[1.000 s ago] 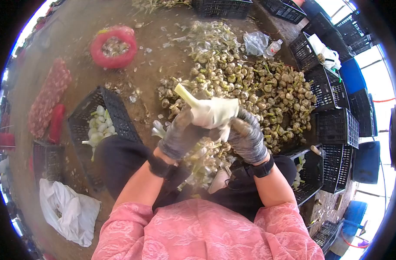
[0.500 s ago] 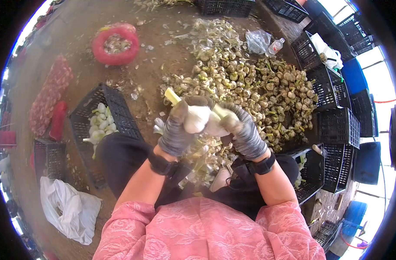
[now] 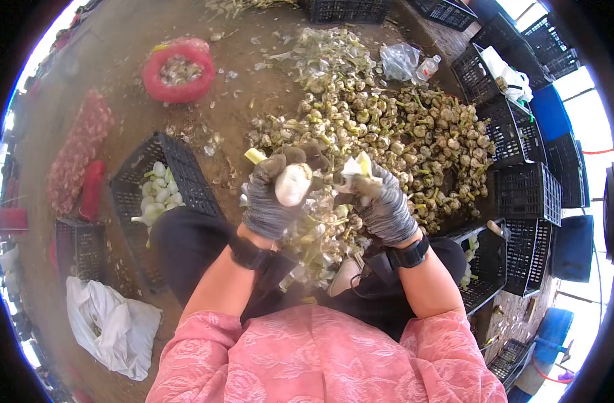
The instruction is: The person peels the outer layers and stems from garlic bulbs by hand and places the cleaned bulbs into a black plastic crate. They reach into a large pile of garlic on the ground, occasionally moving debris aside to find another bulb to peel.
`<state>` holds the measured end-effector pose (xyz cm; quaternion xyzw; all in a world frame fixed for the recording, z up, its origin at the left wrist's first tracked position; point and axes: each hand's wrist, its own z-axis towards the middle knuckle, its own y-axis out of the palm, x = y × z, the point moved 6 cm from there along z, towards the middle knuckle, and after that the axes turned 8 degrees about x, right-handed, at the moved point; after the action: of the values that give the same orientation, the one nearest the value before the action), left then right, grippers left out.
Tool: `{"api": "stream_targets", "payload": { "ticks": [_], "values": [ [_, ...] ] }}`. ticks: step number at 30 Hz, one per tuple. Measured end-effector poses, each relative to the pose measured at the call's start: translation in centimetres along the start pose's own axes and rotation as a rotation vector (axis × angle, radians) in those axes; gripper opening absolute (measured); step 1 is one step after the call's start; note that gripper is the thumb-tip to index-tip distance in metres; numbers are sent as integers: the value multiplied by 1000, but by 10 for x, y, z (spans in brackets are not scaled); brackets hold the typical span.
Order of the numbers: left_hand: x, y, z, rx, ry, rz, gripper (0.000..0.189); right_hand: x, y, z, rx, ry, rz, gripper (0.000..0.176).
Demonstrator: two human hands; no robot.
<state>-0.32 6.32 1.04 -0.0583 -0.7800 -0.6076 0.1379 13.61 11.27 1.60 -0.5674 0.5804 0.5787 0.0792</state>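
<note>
My left hand [image 3: 270, 195], in a grey glove, is closed around a white garlic bulb [image 3: 293, 185] whose pale green stem pokes out at the upper left. In my gloved right hand [image 3: 385, 208] is a piece of peeled garlic skin [image 3: 358, 171], pinched between thumb and fingers. A gap separates the two hands. Just beyond them spreads a large heap of unpeeled garlic bulbs [image 3: 448, 138]. Loose skins and bulbs [image 3: 320, 235] lie on the ground below my hands, between my legs.
A black crate [image 3: 186, 171] with clean white garlic [image 3: 160, 191] stands at my left; another crate [image 3: 485, 269] sits at my right. Farther off are a red mesh bag [image 3: 156, 87], a white sack [image 3: 115, 329], a plastic bottle [image 3: 428, 68] and stacked crates [image 3: 528, 195].
My hands have drawn apart. Skin has come away from the garlic bulb into my right hand, while the bulb stays in my left.
</note>
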Motion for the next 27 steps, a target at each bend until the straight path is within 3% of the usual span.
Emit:
{"api": "stream_targets", "payload": {
  "ticks": [3, 5, 6, 7, 8, 9, 11, 13, 14, 15, 17, 21, 23, 24, 25, 27],
  "values": [
    [2, -2, -3, -8, 100, 68, 33, -2, 11, -7, 73, -103, -220, 32],
    [0, -14, -7, -19, 19, 109, 37, -7, 29, -14, -29, -158, -497, 41],
    [-1, -15, -9, 40, 50, 202, 37, -12, 33, -15, -41, -355, -648, 42],
    [0, -16, -11, 98, 81, 294, 38, -11, 34, -15, -40, -354, -648, 42],
    [2, -25, -11, 207, 113, 494, 40, -21, 43, -20, -23, -591, -899, 38],
    [0, -34, -9, 208, 112, 494, 40, -26, 53, -25, -4, -830, -1148, 35],
    [-5, -39, -4, -1, 109, 354, 40, -22, 54, -25, -19, -881, -1044, 26],
    [-6, -20, -9, 109, 196, 236, 32, -22, 58, -37, -45, -971, -952, 23],
    [-4, -11, -9, 94, 220, 326, 31, -14, 44, -28, -3, -820, -809, 22],
    [-4, -6, -9, 80, 243, 416, 30, -5, 31, -22, 73, -481, -507, 23],
    [-4, -3, -9, 6, 251, 350, 29, 8, 17, -15, 118, -126, -94, 26],
    [0, -2, -10, -26, 88, 83, 22, 11, 3, -9, 141, -21, -150, 31],
    [2, 1, -3, -44, 73, 77, 22, -4, 22, -5, -74, -598, -1211, 37],
    [1, -1, -4, -40, 13, 34, 22, 3, 28, -7, -210, -711, -1435, 47],
    [0, -1, -4, -40, 12, 35, 22, 4, 20, -7, -210, -711, -1433, 47],
    [2, 5, -6, -88, 117, 79, 24, 22, 11, -16, -517, -654, -1493, 56]
  ]
}}
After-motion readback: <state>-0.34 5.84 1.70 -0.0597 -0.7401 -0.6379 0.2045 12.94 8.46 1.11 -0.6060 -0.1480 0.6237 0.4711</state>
